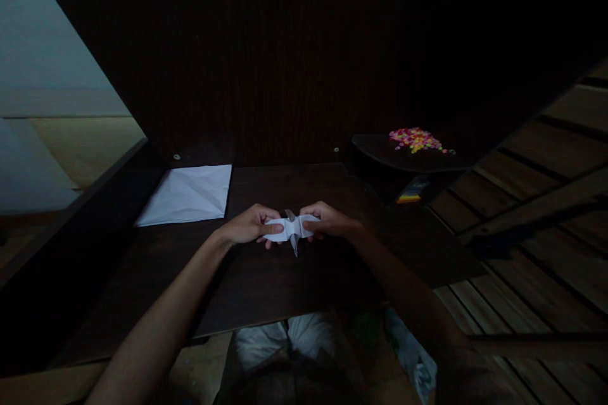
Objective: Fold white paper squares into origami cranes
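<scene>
A small white folded paper crane (292, 228) is held between my two hands, just above the dark wooden desk. My left hand (254, 224) pinches its left flap, thumb on top and fingers underneath. The right flap is gripped the same way by my right hand (323, 219). Two thin points stick out of the folded paper, one toward the back and one toward me. My fingertips below the paper are partly hidden.
White paper sheets (190, 196) with crease lines lie at the back left of the desk (266, 285). Small colourful pieces (415, 139) are heaped on a curved shelf (380, 153) at right. A yellow-orange item (409, 197) sits beneath it. A dark panel (266, 63) rises behind.
</scene>
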`<action>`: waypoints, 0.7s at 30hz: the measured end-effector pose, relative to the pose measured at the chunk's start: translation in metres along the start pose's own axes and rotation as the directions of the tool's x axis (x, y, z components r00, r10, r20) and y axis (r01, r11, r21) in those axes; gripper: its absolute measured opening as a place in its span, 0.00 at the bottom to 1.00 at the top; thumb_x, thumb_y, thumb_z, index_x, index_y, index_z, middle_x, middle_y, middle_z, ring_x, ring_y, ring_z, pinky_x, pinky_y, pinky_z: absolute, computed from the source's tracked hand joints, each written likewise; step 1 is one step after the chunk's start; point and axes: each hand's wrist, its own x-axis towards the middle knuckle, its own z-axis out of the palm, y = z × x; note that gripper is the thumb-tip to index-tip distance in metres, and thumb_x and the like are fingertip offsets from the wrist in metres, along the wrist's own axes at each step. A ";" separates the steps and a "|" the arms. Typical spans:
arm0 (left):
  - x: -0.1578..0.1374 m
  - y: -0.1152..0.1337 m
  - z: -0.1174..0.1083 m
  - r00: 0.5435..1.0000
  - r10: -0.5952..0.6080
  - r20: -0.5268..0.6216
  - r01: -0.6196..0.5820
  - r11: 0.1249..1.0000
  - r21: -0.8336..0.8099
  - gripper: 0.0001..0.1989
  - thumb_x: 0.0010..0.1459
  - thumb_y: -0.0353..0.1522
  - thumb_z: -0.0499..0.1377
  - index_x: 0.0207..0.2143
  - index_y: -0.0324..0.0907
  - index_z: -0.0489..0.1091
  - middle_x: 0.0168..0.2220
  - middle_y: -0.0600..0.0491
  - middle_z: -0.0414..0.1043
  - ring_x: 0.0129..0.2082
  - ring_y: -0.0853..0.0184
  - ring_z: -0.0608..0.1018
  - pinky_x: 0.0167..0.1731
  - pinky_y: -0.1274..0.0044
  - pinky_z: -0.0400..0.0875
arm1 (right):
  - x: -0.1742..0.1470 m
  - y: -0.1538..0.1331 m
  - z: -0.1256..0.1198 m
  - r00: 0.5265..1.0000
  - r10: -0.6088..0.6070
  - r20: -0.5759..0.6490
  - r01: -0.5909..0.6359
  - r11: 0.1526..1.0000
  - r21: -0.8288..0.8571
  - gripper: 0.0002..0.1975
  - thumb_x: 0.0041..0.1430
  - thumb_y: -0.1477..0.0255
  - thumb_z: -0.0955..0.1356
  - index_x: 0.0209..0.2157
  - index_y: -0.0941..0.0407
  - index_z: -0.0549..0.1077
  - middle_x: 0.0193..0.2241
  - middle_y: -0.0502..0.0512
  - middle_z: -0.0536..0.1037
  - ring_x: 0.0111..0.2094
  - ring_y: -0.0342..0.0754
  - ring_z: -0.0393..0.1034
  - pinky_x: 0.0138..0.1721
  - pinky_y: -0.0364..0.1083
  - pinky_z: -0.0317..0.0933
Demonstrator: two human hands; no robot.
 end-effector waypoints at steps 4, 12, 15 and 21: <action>0.000 0.001 0.000 1.000 0.020 -0.002 -0.020 1.000 0.007 0.19 0.54 0.43 0.62 0.27 0.32 0.70 0.19 0.53 0.71 0.14 0.77 0.68 0.13 0.86 0.55 | 0.000 0.002 0.000 1.000 -0.015 -0.004 0.015 1.000 0.011 0.23 0.49 0.53 0.70 0.28 0.61 0.68 0.20 0.49 0.73 0.15 0.36 0.60 0.14 0.36 0.52; -0.001 -0.001 -0.001 1.000 0.017 0.001 -0.017 1.000 0.011 0.20 0.52 0.44 0.63 0.27 0.33 0.70 0.20 0.52 0.71 0.15 0.76 0.69 0.13 0.85 0.56 | -0.001 0.003 0.000 1.000 -0.012 0.012 0.011 0.999 0.040 0.25 0.47 0.51 0.71 0.26 0.61 0.68 0.19 0.49 0.73 0.14 0.36 0.60 0.14 0.36 0.53; -0.001 -0.002 -0.001 1.000 0.013 -0.002 -0.013 1.000 0.006 0.21 0.51 0.44 0.64 0.27 0.33 0.70 0.20 0.52 0.71 0.15 0.76 0.69 0.13 0.85 0.56 | 0.000 0.003 0.000 1.000 -0.006 0.012 0.005 0.998 0.061 0.26 0.46 0.50 0.71 0.26 0.60 0.68 0.18 0.49 0.73 0.14 0.37 0.61 0.13 0.36 0.53; -0.002 -0.003 0.000 1.000 0.014 -0.001 -0.014 1.000 -0.008 0.21 0.49 0.45 0.64 0.26 0.33 0.70 0.19 0.53 0.70 0.14 0.76 0.69 0.13 0.86 0.55 | 0.001 0.004 0.004 1.000 -0.009 0.021 0.006 0.993 0.116 0.28 0.41 0.48 0.72 0.24 0.60 0.66 0.17 0.49 0.73 0.13 0.37 0.60 0.12 0.36 0.52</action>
